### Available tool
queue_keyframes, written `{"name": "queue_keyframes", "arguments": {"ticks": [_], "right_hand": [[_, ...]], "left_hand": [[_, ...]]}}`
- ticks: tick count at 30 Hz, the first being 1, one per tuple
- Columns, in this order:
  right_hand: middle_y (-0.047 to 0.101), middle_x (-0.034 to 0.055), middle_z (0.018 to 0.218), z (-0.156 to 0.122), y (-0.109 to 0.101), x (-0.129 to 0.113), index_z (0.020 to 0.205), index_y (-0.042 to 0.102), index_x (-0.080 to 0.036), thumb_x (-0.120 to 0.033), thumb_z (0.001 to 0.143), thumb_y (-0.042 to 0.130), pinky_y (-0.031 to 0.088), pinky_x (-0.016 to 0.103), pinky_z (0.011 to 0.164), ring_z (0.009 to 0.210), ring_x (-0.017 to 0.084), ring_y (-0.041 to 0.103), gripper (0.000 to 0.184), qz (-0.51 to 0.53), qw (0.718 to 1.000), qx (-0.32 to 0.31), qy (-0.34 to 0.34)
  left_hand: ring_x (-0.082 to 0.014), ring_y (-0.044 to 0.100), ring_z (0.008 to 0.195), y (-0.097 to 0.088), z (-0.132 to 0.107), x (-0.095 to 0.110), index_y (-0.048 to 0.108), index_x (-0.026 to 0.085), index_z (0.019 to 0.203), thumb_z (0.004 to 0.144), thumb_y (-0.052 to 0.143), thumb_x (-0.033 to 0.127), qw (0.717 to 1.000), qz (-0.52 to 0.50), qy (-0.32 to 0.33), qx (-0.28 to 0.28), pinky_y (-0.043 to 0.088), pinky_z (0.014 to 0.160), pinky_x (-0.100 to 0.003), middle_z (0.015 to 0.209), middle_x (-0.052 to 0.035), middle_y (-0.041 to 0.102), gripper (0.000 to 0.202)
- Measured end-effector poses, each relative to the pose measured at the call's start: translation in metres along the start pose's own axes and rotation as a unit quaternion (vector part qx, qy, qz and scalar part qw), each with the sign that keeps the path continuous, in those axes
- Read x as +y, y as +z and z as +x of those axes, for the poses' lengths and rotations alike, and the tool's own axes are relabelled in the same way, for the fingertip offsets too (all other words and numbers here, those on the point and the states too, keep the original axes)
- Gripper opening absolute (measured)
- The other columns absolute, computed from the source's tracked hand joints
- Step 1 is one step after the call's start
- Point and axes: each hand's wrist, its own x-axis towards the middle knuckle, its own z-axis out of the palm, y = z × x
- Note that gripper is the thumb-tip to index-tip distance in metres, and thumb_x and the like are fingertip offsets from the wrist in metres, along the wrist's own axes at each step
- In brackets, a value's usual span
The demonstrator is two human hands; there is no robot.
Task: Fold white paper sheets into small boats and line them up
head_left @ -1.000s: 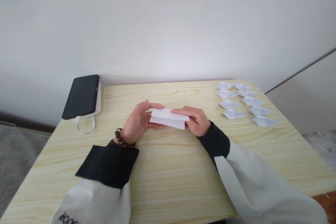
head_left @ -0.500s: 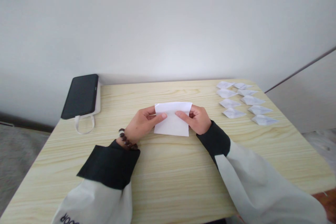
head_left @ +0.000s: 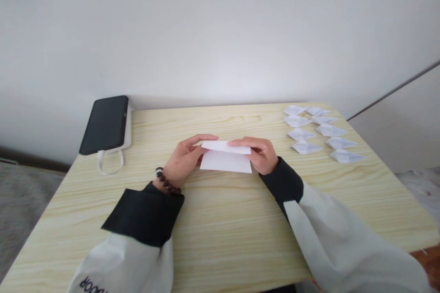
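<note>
A white sheet of paper is held between my two hands over the middle of the table, its far part bent over toward me as a flap. My left hand grips the left edge, index finger stretched along the top of the fold and thumb at the side. On the right edge, my right hand pinches the sheet, with its fingers lying over the flap. The thumb of the right hand is hidden behind the paper.
Several folded white paper boats lie in two columns at the table's right. A black phone rests on a white block at the left back, with a short white cable looped beside it. The wall rises behind the wooden table.
The paper's far part has been bent over toward me. My thumbs have left the front of the sheet, and my fingers now lie along the top of the fold.
</note>
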Motion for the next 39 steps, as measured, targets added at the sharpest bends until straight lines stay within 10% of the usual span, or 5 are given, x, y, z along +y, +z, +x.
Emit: {"name": "queue_keyframes", "arguments": {"ticks": [5, 12, 16, 21, 39], "right_hand": [[0.055, 0.0010, 0.066, -0.001, 0.002, -0.005, 0.098, 0.072, -0.022, -0.007, 0.077, 0.038, 0.040, 0.024, 0.054, 0.057, 0.011, 0.049, 0.042, -0.086, 0.993, -0.029, -0.073], [0.063, 0.0034, 0.086, 0.000, -0.001, -0.005, 0.124, 0.055, -0.019, -0.024, 0.083, 0.037, 0.045, 0.029, 0.064, 0.071, 0.016, 0.056, 0.044, -0.019, 0.999, -0.018, 0.042], [0.065, 0.0068, 0.100, 0.001, 0.002, -0.006, 0.108, 0.062, -0.016, -0.038, 0.090, 0.037, 0.046, 0.029, 0.073, 0.086, 0.018, 0.059, 0.038, -0.047, 0.994, -0.001, 0.096], [0.060, 0.0011, 0.063, 0.002, 0.008, -0.006, 0.088, 0.066, -0.015, -0.041, 0.084, 0.052, 0.038, 0.023, 0.050, 0.052, 0.010, 0.048, 0.030, -0.124, 0.984, 0.036, 0.125], [0.069, 0.0045, 0.081, 0.001, 0.009, -0.004, 0.088, 0.066, -0.017, -0.037, 0.084, 0.055, 0.047, 0.025, 0.061, 0.069, 0.015, 0.061, 0.023, -0.056, 0.989, 0.018, 0.139]], "left_hand": [[-0.0166, 0.061, 0.062, 0.001, 0.001, 0.002, 0.065, 0.014, 0.093, 0.072, 0.059, 0.059, 0.997, -0.069, -0.039, -0.012, 0.046, 0.054, -0.025, 0.072, -0.0052, 0.067, 0.050], [-0.0088, 0.050, 0.045, 0.002, 0.000, 0.001, 0.062, 0.016, 0.093, 0.066, 0.074, 0.041, 0.999, 0.044, 0.005, 0.024, 0.036, 0.044, -0.020, 0.058, 0.0028, 0.061, 0.039], [-0.0084, 0.051, 0.047, 0.002, 0.001, 0.001, 0.060, 0.017, 0.090, 0.062, 0.077, 0.034, 0.997, 0.050, 0.024, 0.048, 0.037, 0.045, -0.019, 0.058, 0.0040, 0.060, 0.037], [-0.0081, 0.049, 0.049, 0.004, 0.001, 0.002, 0.061, 0.016, 0.091, 0.066, 0.072, 0.044, 0.998, 0.042, 0.024, 0.031, 0.033, 0.043, -0.018, 0.063, 0.0020, 0.061, 0.039], [-0.0071, 0.043, 0.047, 0.003, 0.002, -0.003, 0.065, 0.016, 0.084, 0.067, 0.072, 0.041, 0.996, 0.066, 0.042, 0.044, 0.030, 0.044, -0.019, 0.055, 0.0041, 0.055, 0.031]]}}
